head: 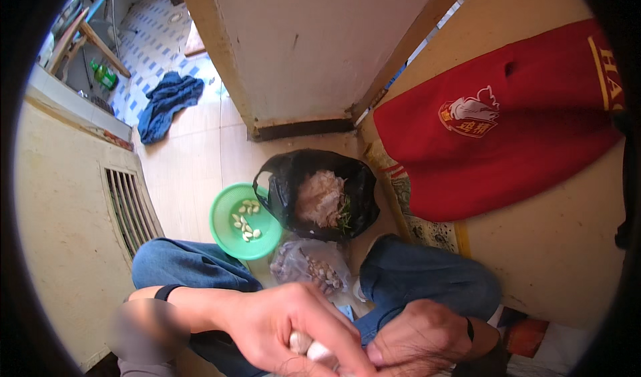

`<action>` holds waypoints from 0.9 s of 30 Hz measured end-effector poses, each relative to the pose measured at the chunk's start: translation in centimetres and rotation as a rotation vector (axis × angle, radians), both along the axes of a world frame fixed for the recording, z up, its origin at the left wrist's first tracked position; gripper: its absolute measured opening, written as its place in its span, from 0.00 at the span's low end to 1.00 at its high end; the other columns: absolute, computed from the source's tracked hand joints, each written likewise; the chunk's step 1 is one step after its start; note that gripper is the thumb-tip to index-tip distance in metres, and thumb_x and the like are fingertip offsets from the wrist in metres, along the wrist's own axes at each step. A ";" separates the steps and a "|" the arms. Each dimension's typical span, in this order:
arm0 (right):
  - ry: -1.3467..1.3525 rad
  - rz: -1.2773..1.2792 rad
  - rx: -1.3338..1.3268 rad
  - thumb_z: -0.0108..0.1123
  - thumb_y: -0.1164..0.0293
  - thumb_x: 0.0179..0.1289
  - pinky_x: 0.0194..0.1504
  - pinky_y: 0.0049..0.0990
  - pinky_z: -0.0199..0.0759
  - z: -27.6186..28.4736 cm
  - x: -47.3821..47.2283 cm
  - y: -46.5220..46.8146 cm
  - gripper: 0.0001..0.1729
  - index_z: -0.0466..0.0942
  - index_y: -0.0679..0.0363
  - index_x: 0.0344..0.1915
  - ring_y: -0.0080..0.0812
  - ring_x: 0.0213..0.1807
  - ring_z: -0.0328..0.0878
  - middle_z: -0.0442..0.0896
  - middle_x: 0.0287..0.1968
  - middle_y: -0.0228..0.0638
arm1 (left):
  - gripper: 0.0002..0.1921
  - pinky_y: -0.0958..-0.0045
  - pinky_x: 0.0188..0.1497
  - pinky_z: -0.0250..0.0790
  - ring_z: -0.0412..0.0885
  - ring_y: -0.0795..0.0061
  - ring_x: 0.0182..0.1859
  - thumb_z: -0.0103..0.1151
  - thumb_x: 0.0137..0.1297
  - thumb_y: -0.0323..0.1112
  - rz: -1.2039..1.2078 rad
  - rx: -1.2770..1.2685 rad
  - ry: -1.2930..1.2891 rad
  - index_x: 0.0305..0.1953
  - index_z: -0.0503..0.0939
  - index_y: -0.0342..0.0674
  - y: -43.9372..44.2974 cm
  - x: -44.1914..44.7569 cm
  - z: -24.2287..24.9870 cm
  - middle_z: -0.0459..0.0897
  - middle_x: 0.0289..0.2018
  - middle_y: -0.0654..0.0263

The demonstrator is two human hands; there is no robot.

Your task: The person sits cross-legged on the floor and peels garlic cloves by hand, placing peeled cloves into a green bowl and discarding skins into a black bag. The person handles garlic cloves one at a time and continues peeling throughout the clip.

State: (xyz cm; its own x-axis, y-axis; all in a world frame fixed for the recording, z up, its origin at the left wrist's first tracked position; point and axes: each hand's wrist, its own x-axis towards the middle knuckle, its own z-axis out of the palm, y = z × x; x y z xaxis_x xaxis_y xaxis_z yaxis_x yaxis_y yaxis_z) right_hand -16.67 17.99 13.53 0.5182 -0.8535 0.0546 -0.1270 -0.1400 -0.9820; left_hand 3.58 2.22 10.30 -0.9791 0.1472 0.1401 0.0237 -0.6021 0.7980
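Note:
My left hand (pixel 295 317) is curled around garlic cloves (pixel 300 342) near the bottom of the view. At least two pale cloves show between its thumb and fingers. My right hand (pixel 420 334) meets the left one's fingertips, with its own fingers bent. What lies between its fingertips is hidden. Beyond my hands, a clear plastic bag (pixel 295 262) of unpeeled garlic cloves rests on the floor. A green plastic colander (pixel 270 234) at the left contains several peeled cloves (pixel 245 226). Beside it stands an open black plastic bag (pixel 363 186) with garlic skins (pixel 320 199) and green scraps inside.
My knees, in blue jeans (pixel 185 264), flank the bags. A red cloth (pixel 521 156) hangs over a panel at right. A wall end (pixel 300 51) rises ahead; a vented panel (pixel 122 196) stands left. Dark blue cloth (pixel 170 104) and a green bottle (pixel 104 75) are farther off.

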 end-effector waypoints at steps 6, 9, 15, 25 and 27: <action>0.185 -0.230 -0.151 0.63 0.56 0.74 0.32 0.32 0.71 0.6 3.2 0.9 0.14 0.83 0.54 0.37 0.37 0.31 0.82 0.85 0.33 0.33 | 0.10 0.74 0.43 0.80 0.90 0.73 0.43 0.76 0.67 0.26 -0.043 0.077 0.012 0.47 0.90 0.31 0.5 -0.5 0.1 0.92 0.42 0.58; 0.184 -0.234 -0.164 0.64 0.59 0.72 0.33 0.31 0.72 0.6 3.0 1.1 0.12 0.84 0.55 0.40 0.36 0.32 0.82 0.85 0.34 0.33 | 0.11 0.73 0.47 0.81 0.91 0.71 0.46 0.76 0.65 0.25 -0.076 0.089 0.000 0.47 0.90 0.31 0.4 -0.4 0.0 0.92 0.43 0.56; 0.182 -0.236 -0.186 0.67 0.65 0.69 0.35 0.30 0.74 1.0 2.2 0.9 0.09 0.85 0.56 0.44 0.35 0.34 0.83 0.86 0.36 0.34 | 0.13 0.74 0.47 0.81 0.91 0.71 0.45 0.77 0.64 0.24 -0.098 0.339 -0.169 0.49 0.90 0.30 1.1 0.0 0.4 0.93 0.43 0.56; 0.200 -0.286 -0.212 0.72 0.75 0.63 0.38 0.28 0.78 0.6 1.8 1.3 0.15 0.88 0.57 0.51 0.34 0.36 0.85 0.87 0.41 0.36 | 0.12 0.72 0.45 0.82 0.92 0.67 0.42 0.76 0.68 0.31 -0.015 0.019 0.011 0.49 0.91 0.33 0.2 -0.3 0.1 0.93 0.41 0.57; 0.206 -0.329 -0.248 0.73 0.77 0.62 0.39 0.28 0.79 0.5 1.6 1.1 0.17 0.88 0.58 0.52 0.33 0.37 0.85 0.87 0.42 0.36 | 0.12 0.72 0.45 0.82 0.92 0.67 0.43 0.77 0.67 0.32 -0.043 0.016 -0.012 0.49 0.91 0.34 0.2 0.0 -0.4 0.93 0.42 0.57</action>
State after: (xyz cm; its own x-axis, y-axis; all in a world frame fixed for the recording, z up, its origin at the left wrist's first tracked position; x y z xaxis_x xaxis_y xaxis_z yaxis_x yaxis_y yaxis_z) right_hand -15.09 19.08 14.05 0.2429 -0.9488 0.2018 -0.3934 -0.2865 -0.8736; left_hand 3.60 2.46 9.89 -0.9736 0.1868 0.1313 -0.0117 -0.6151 0.7883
